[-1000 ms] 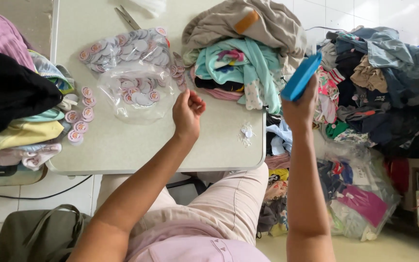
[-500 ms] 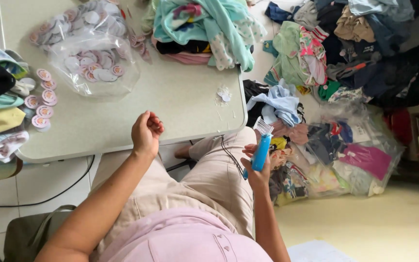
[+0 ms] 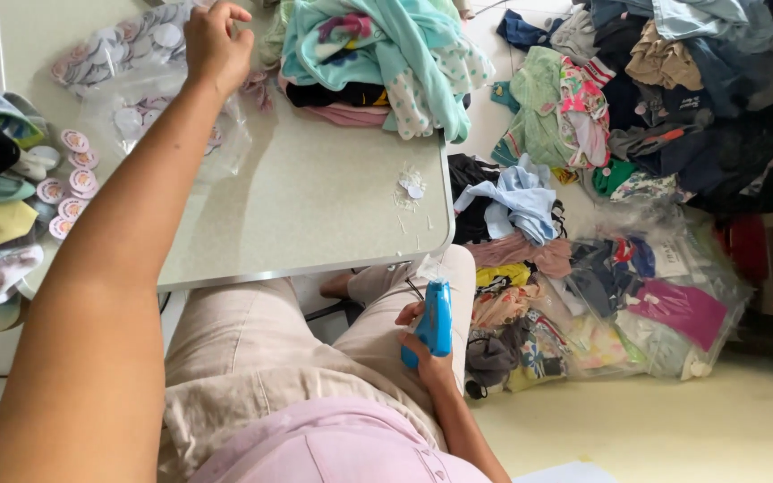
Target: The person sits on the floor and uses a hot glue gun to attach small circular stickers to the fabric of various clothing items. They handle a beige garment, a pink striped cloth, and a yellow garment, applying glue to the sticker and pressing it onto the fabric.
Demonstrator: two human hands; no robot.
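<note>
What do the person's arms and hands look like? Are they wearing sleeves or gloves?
Both arms are bare, with no sleeves showing along them. The left hand and the right hand wear no gloves, and no rings, watch or bracelets can be seen. Lower down, the person wears a pale pink top and beige trousers.

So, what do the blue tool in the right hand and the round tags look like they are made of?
Blue tool: likely moulded plastic, smooth with a slight sheen. Round tags: probably printed card, flat thin discs, matt; too small to be sure.
</note>
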